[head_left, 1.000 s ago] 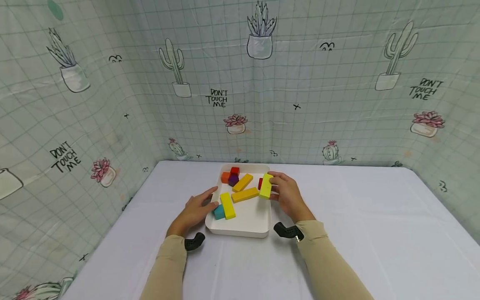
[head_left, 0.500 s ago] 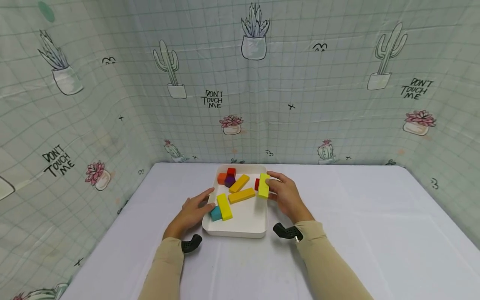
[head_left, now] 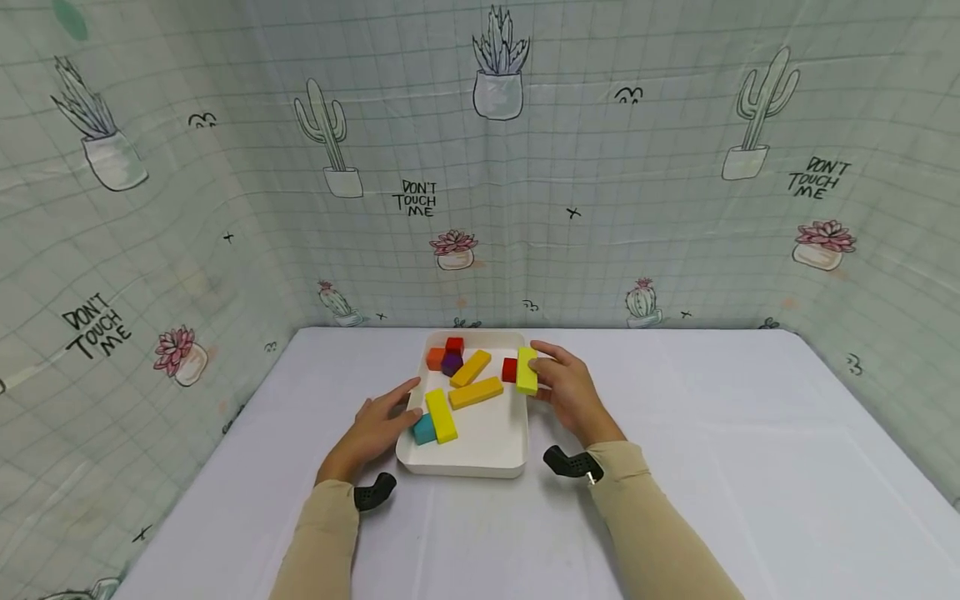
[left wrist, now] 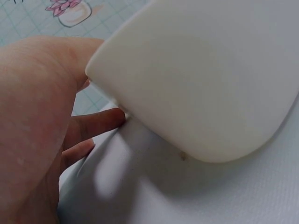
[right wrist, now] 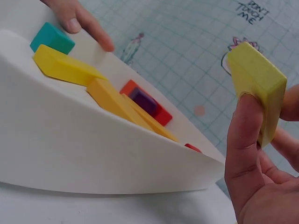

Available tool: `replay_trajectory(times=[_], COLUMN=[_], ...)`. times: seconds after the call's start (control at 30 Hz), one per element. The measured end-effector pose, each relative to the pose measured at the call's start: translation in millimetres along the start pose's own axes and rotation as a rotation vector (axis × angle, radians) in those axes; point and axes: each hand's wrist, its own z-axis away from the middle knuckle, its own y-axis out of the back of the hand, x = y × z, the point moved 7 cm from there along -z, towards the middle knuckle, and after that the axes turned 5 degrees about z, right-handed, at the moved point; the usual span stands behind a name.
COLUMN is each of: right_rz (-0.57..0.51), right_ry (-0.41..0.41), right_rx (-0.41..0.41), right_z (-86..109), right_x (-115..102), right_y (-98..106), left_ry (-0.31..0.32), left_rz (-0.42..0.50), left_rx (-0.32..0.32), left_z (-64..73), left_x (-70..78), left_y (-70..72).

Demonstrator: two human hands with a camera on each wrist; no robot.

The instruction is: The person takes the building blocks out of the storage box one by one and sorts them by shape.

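My left hand (head_left: 371,432) holds the near left side of a white tray (head_left: 480,460), thumb over the rim and fingertips at the lower outer edge in the left wrist view. My right hand (head_left: 572,390) pinches a lime-yellow rectangular block (head_left: 527,371) between thumb and fingers, raised over the tray's right rim. Beside that block a red cube (head_left: 509,370) lies in the tray. A teal block (head_left: 424,429) and a yellow block (head_left: 442,416) lie near my left thumb. Two orange-yellow blocks, one (head_left: 476,392) nearer and one (head_left: 471,367) farther, lie mid-tray.
An orange block (head_left: 435,359), a purple block (head_left: 452,365) and another red cube (head_left: 454,345) cluster in the tray's far left corner. The white-covered table (head_left: 712,458) extends to both sides. A cactus-print cloth (head_left: 570,167) hangs behind it.
The head view has shifted, so the scene slides left. Relative to the tray, my right hand and the lime-yellow block have moved slightly right, showing more of the red cube. Both holds are unchanged.
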Motion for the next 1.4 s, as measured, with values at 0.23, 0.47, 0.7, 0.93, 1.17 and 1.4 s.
replay_trajectory(times=[0.23, 0.47, 0.7, 0.93, 1.17, 1.4], right_rz=[-0.008, 0.036, 0.105, 0.158, 0.188, 0.173], right_ry=[0.0, -0.008, -0.044, -0.022, -0.026, 0.009], right_rx=[0.001, 0.013, 0.032, 0.031, 0.055, 0.037], right_z=[-0.7, 3.5, 9.5, 8.3, 8.8, 9.4], right_x=[-5, -7, -4, -6, -6, -9], right_y=[8, 18, 27, 37, 55, 70], left_ry=[0.007, -0.019, -0.016, 0.003, 0.003, 0.01], left_rz=[0.009, 0.0, -0.005, -0.002, -0.003, -0.009], left_rx=[0.003, -0.005, -0.019, -0.016, -0.023, -0.022], left_z=[1.9, -0.5, 2.5, 2.8, 1.6, 4.6], left_x=[2.4, 6.3, 6.8, 2.8, 2.9, 3.2], left_y=[0.6, -1.6, -3.6, -0.3, -1.4, -2.3])
